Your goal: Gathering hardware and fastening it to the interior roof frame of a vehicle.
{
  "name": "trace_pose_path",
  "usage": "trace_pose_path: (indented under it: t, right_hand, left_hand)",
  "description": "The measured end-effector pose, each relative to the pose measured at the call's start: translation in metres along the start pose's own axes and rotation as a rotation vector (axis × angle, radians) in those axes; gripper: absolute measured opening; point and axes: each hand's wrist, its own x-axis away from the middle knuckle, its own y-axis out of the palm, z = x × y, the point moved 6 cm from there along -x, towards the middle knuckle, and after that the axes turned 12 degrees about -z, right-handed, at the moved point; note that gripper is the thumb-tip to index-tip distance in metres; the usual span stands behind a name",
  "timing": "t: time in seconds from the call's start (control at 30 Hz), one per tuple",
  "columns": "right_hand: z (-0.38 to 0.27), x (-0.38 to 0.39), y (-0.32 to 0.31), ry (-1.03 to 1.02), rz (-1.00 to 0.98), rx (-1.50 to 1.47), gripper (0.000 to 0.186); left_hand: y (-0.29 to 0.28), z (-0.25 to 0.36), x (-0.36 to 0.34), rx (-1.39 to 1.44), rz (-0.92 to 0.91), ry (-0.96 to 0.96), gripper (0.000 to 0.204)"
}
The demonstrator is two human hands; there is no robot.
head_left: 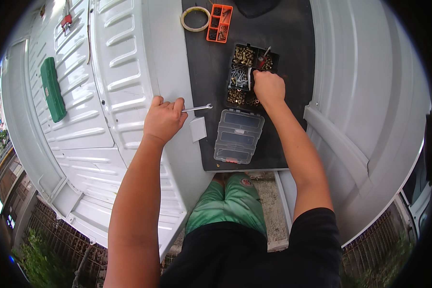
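Organizer box: the black box (275, 54) sits mid-scene on the black mat (290, 149), open, with fasteners sorted in its compartments.
Right hand: we have our right hand (270, 87) over the box's right side, fingers curled in and mostly closed; fingertips hidden, so we can't tell what they have hold of, if anything.
Silver screws: we see the silver screws (239, 77) in the middle-left compartment, just left of that hand.
Brass pieces: brass-coloured fasteners (244, 55) fill the far-left compartment; brass-coloured nuts (236, 97) fill the near-left one.
Wrench: the silver wrench (197, 108) is in our left hand (164, 117), open end pointing right, above the mat's left edge.
Left hand: we have it closed in a loose fist around the handle, left of the box.
Lid: clear lid (239, 137) lies flat on the near side of the box.
White piece: small white piece (198, 129) lies across the mat's left edge, left of the lid.
Far end: orange tray (220, 23) of small parts, tape roll (195, 19) just left of it.
Left panel: green case (53, 90) rests on the ribbed white panel (122, 60).
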Motion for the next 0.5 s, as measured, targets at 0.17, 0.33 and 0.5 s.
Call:
trace_pose_path:
  t: [0.17, 0.33, 0.5]
  right_hand:
    - [-0.003, -0.004, -0.002, -0.07, 0.025, 0.075, 0.011]
    - [0.001, 0.017, -0.015, -0.026, 0.1, -0.064, 0.009]
    - [0.02, 0.063, 0.019, 0.007, 0.084, -1.646, 0.002]
  left_hand:
    - [0.005, -0.002, 0.0, -0.004, -0.023, 0.0, 0.019]
    - [0.007, 0.0, 0.0, 0.038, -0.031, 0.014, 0.019]
    - [0.001, -0.001, 0.0, -0.011, -0.052, -0.008, 0.018]
